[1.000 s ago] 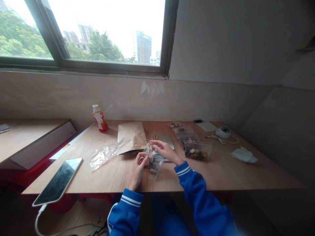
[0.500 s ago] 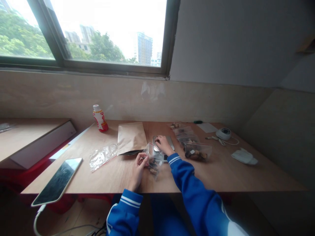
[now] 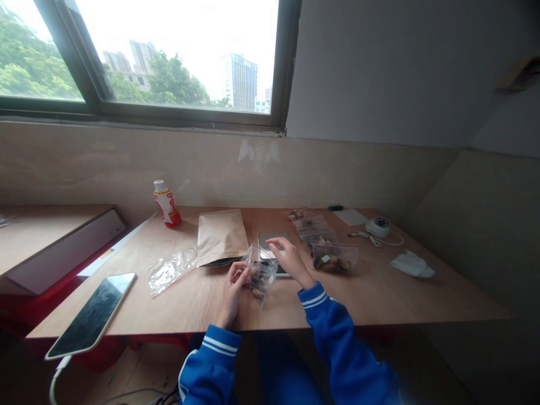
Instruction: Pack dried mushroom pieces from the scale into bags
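My left hand pinches the upper left edge of a clear zip bag, which holds brown, lumpy pieces resembling dried mushroom. Just right of the bag's mouth is my right hand, fingers stretched out and nothing visible in them. Beneath and behind that hand lies a flat silver digital scale, partly covered by the hand and the bag. A brown kraft paper pouch lies flat behind my left hand, its dark mouth towards me.
Several filled zip bags lie in a row to the right. An empty plastic bag and a phone on a cable are at left. A drink bottle stands behind; a white camera and crumpled tissue lie far right.
My right hand has lifted off the scale and drawn back towards me, its fingers straightening. My left hand keeps its hold on the zip bag. The view has shifted slightly right.
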A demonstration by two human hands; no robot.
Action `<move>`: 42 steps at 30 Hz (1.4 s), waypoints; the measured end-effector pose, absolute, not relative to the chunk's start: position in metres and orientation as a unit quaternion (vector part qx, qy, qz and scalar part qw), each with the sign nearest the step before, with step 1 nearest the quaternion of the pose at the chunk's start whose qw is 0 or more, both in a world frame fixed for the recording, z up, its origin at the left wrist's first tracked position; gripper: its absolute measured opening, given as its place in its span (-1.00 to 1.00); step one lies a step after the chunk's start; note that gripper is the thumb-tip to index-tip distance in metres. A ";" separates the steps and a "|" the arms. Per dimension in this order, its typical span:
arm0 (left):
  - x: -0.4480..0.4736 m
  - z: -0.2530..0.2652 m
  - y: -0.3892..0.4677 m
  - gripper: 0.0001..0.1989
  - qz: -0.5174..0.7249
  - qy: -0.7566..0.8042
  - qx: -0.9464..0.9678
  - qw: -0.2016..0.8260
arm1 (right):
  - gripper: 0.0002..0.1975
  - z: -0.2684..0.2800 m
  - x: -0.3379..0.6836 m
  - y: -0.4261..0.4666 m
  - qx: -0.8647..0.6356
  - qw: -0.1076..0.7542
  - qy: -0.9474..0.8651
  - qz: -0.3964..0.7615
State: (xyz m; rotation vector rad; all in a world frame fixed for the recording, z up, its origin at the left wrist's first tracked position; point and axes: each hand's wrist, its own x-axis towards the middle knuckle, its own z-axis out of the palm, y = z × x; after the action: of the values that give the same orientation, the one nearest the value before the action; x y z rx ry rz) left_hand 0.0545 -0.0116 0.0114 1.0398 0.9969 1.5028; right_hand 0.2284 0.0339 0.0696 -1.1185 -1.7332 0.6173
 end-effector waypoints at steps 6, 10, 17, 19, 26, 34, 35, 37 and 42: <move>0.054 0.009 -0.014 -0.76 0.625 0.406 0.405 0.530 | -0.28 0.026 0.220 -0.002 -0.498 0.462 -0.661 0.319; 0.055 0.008 -0.014 -0.78 0.628 0.376 0.411 0.543 | -0.13 0.008 0.206 -0.010 -0.532 0.542 -0.582 0.289; 0.056 0.013 -0.017 -0.80 0.616 0.373 0.480 0.500 | -0.25 0.009 0.202 -0.020 -0.444 0.599 -0.473 0.470; 0.055 0.015 -0.019 -0.78 0.614 0.403 0.505 0.454 | -0.43 0.014 0.206 -0.026 -0.427 0.590 -0.504 0.464; 0.052 0.011 -0.013 -0.63 0.670 0.481 0.413 0.386 | -0.67 0.020 0.229 -0.029 -0.415 0.585 -0.551 0.427; 0.056 0.016 -0.017 -0.66 0.623 0.435 0.425 0.492 | -0.67 0.000 0.245 -0.015 -0.437 0.618 -0.486 0.437; 0.057 0.016 -0.017 -0.65 0.616 0.433 0.422 0.505 | -0.66 -0.002 0.245 -0.014 -0.447 0.625 -0.474 0.429; 0.057 0.017 -0.018 -0.64 0.605 0.428 0.423 0.522 | -0.63 -0.005 0.246 -0.013 -0.460 0.638 -0.454 0.420; 0.058 0.015 -0.017 -0.66 0.610 0.431 0.431 0.505 | -0.62 -0.005 0.246 -0.014 -0.467 0.655 -0.424 0.416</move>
State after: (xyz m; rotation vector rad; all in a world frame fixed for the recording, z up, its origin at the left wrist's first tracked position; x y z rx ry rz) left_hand 0.0580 -0.0165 0.0148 1.0408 1.0407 1.4727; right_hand 0.2457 -0.0136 -0.0052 -1.0586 -0.9622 0.9421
